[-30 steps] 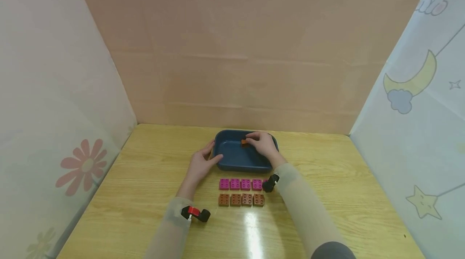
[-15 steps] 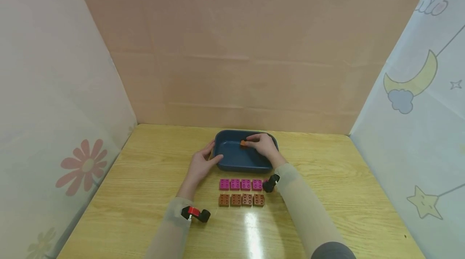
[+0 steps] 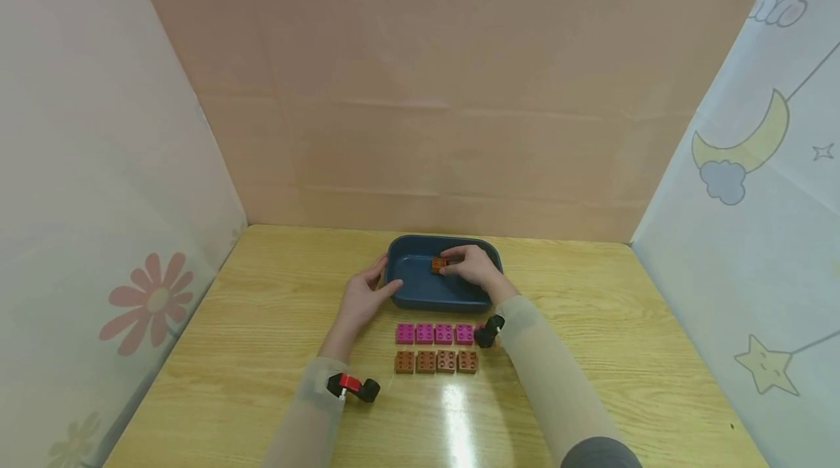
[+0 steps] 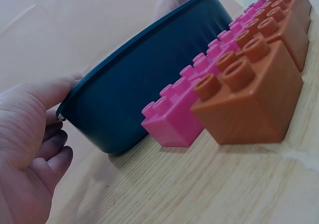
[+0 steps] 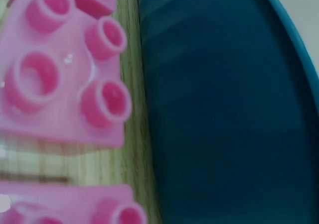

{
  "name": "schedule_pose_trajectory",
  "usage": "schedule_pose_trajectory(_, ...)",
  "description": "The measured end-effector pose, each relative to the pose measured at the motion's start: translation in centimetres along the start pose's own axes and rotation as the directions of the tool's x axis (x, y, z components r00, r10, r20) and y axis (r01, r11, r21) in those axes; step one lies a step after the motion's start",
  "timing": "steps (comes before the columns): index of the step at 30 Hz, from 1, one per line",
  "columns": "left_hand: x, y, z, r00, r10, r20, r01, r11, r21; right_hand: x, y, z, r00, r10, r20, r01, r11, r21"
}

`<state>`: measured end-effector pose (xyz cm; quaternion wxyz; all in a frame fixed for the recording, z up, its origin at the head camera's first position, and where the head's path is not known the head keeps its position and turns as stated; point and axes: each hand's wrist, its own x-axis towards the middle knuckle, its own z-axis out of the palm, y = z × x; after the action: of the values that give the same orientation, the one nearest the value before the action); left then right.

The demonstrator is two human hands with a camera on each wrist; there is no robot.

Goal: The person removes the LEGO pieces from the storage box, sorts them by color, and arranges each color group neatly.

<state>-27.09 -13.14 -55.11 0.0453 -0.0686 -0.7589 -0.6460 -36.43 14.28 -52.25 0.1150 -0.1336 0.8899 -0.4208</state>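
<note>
Inside the dark blue tray (image 3: pixel 420 293), an orange-brown building brick (image 3: pixel 438 264) sits at the thumb and fingertips of my right hand (image 3: pixel 471 264), which pinches it with the studs facing up. My left hand (image 3: pixel 359 298) grips the tray's left end, thumb over the rim at the near corner. Its other fingers lie along the outside wall, curled below the rim in the left wrist view. The tray's wall (image 5: pixel 224 104) fills much of the right wrist view, where the right hand is hidden.
In front of the tray runs a row of pink bricks (image 3: pixel 424 333), its right end partly covered by the right wrist camera (image 3: pixel 486 333). Nearer is a row of orange-brown bricks (image 3: pixel 426 361). Wall sheets enclose the wooden table (image 3: pixel 289 271) at the back and both sides.
My right hand has moved the orange-brown brick slightly nearer and left inside the tray, and more of its studded top shows. The left hand and both brick rows stay put.
</note>
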Motion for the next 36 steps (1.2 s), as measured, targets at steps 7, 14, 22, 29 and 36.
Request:
schedule_pose_trajectory(7, -0.08, 0.1, -0.13, 1.0, 0.005, 0.013, -0.005, 1.0, 0.018, -0.17, -0.23, 0.01, 1.0, 0.006, 0.009, -0.006, 1.0, -0.001)
schedule_pose_trajectory(14, -0.14, 0.21, -0.14, 1.0, 0.004, 0.003, -0.004, 1.0, 0.014, -0.15, -0.33, 0.06, 1.0, 0.004, 0.007, -0.003, 1.0, -0.031)
schedule_pose_trajectory(22, -0.04, 0.06, -0.18, 1.0, 0.008, 0.014, -0.009, 1.0, 0.027, -0.05, -0.41, -0.04, 1.0, 0.008, 0.006, -0.008, 0.998, -0.069)
schedule_pose_trajectory(29, 0.01, 0.06, -0.21, 1.0, 0.004, 0.017, -0.004, 0.999, 0.038, -0.13, -0.58, -0.4, 1.0, -0.001, 0.004, 0.001, 0.997, -0.081)
schedule_pose_trajectory(36, 0.0, 0.04, -0.2, 1.0, 0.001, 0.019, -0.002, 0.999, 0.037, -0.91, -0.89, -0.81, 0.999, -0.039, -0.015, 0.039, 0.999, -0.018)
